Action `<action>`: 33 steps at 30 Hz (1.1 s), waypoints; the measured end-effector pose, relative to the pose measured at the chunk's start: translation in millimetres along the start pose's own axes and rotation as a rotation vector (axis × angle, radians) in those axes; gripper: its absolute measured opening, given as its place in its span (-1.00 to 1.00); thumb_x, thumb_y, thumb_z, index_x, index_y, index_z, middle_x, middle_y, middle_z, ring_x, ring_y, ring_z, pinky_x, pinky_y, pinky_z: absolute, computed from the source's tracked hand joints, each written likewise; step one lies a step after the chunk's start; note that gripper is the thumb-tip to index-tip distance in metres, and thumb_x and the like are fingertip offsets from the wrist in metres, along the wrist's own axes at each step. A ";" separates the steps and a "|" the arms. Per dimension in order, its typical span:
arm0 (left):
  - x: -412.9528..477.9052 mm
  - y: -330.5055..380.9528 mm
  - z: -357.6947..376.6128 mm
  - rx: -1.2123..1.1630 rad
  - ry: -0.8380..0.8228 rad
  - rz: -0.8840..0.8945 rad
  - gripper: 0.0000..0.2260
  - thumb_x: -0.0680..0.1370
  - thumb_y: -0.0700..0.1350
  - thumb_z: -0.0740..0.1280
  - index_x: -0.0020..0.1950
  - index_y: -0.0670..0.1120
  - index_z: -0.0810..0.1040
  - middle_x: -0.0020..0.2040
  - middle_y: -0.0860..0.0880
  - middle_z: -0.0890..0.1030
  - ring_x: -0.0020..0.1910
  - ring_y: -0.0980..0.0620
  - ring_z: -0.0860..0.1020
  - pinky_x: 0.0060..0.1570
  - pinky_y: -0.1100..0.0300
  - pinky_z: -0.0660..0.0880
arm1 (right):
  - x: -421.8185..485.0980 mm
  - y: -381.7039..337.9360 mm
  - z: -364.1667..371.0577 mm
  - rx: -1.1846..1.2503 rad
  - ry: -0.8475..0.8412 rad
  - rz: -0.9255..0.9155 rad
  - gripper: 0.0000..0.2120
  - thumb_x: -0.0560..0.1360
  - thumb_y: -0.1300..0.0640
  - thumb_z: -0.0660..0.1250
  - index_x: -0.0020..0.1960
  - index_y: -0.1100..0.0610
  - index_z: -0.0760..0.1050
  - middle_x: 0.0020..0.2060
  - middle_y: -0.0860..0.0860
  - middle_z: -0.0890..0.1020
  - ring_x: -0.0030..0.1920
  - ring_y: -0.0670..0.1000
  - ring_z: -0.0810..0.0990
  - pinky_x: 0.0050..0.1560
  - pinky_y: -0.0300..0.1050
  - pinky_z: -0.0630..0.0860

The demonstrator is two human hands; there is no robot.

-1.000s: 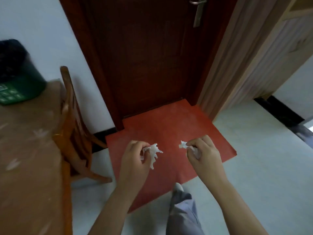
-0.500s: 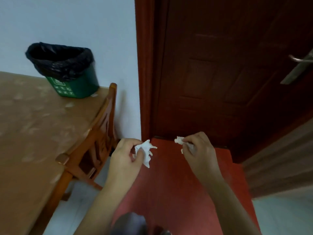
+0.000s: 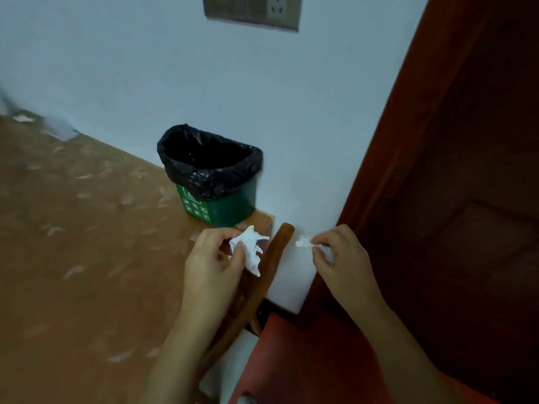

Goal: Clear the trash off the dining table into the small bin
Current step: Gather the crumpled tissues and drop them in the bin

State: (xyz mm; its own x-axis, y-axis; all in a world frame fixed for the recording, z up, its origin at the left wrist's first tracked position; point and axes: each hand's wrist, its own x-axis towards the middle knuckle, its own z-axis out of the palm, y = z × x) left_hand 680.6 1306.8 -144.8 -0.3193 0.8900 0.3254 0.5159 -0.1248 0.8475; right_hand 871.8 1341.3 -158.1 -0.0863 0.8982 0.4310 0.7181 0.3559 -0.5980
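1. Pinching crumpled tissue (image 3: 251,249) btwn thumb & fingers: L hand (image 3: 210,265), over table (image 3: 73,258) corner.
2. R hand (image 3: 341,259) pinches smaller tissue scrap (image 3: 303,243), fingers curled, just off table edge.
3. Both near green bin (image 3: 217,185) on table corner.

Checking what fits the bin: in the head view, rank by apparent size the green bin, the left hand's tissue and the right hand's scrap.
1. green bin
2. tissue in the left hand
3. scrap, partly hidden in the right hand, so unsure
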 end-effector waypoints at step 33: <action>213.3 -54.3 -12.1 0.369 0.446 -0.159 -0.89 0.49 -0.25 0.31 -0.01 -0.12 0.54 -0.12 0.01 0.50 -0.20 0.22 0.44 -0.22 0.54 0.33 | 270.5 0.7 144.7 0.167 -0.363 -0.313 -0.77 0.46 0.16 0.30 0.11 0.13 0.52 0.03 0.01 0.58 0.08 0.00 0.48 0.04 -0.27 0.29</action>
State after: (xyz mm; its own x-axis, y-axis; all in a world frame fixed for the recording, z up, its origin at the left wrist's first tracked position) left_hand 574.9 1498.1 -116.3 -0.6771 0.6051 0.4188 0.6506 0.2264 0.7249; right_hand 749.0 1621.7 -139.7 -0.5358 0.7629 0.3619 0.5016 0.6324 -0.5903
